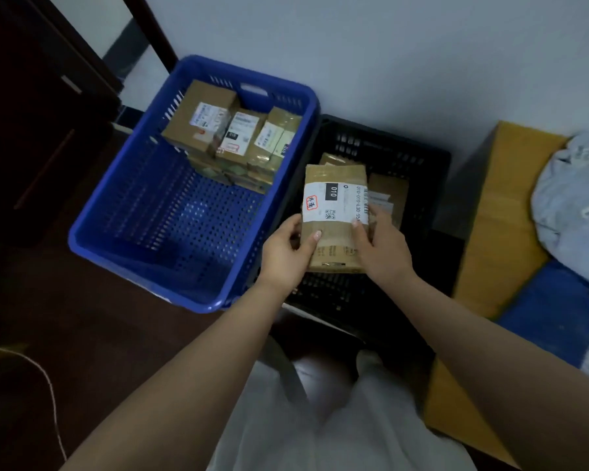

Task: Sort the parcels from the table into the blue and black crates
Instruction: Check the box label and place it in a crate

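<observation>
I hold a brown cardboard parcel [335,212] with a white "010" label over the black crate [432,164]. My left hand [288,248] grips its near left corner, thumb on top. My right hand [381,243] grips its near right side. More brown parcels [388,192] lie in the black crate beneath it, partly hidden. The blue crate [143,232] stands to the left and holds several labelled parcels [232,137] stacked at its far end.
Both crates sit on a dark floor against a pale wall. A wooden bed frame [500,212] with a blue mattress and a grey bundle of cloth [572,198] lies to the right. Dark furniture [38,113] stands at the left. A thin cord [48,385] runs across the floor.
</observation>
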`<state>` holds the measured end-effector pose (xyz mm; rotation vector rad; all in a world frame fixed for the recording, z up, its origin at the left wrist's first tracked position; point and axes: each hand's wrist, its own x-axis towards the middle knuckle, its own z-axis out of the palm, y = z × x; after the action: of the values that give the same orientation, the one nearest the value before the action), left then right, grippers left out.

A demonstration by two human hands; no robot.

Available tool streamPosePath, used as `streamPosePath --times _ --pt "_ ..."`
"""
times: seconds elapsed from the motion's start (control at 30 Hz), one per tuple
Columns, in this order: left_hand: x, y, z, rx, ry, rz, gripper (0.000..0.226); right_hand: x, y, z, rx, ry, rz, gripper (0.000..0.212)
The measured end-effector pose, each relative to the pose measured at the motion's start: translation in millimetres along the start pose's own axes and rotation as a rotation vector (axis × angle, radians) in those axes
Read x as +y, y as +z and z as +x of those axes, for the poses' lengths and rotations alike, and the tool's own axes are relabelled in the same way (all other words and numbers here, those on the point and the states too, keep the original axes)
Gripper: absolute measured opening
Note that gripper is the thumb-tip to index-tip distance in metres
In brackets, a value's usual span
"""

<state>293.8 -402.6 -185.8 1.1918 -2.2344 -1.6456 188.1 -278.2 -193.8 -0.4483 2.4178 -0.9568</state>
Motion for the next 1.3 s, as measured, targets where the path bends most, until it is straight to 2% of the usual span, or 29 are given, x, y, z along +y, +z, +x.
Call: streamPosePath --times 0.3,0.6,0.9,1.03,1.2,1.3 --pt "-33.4 -159.6 92.6 -0.140 0.010 -0.037 0.046 -126.1 118.4 40.4 0.055 0.047 0.096 0.049" --pt "-67.1 -183.0 140.0 -0.285 -0.146 -0.207 0.063 -149.8 158.9 72.2 0.042 0.126 0.026 0.053" --pt "-67.3 -184.7 226.4 -0.227 -0.268 -0.313 0.058 -157.4 177.8 155.9 -0.040 0.117 0.040 0.054" --pt "-69.6 -181.7 277.7 -0.135 -0.274 -0.281 0.055 -151.9 179.7 199.9 -0.105 0.098 0.020 0.053" --pt "-84.4 -183.1 336.7 0.008 -0.157 -0.119 0.052 -134.4 186.2 247.7 -0.245 -0.007 -0.280 0.041" --pt "-86.6 -180.7 361.6 0.041 -0.110 -0.037 0.052 -126.9 193.7 268.0 -0.325 -0.084 -0.467 0.048"
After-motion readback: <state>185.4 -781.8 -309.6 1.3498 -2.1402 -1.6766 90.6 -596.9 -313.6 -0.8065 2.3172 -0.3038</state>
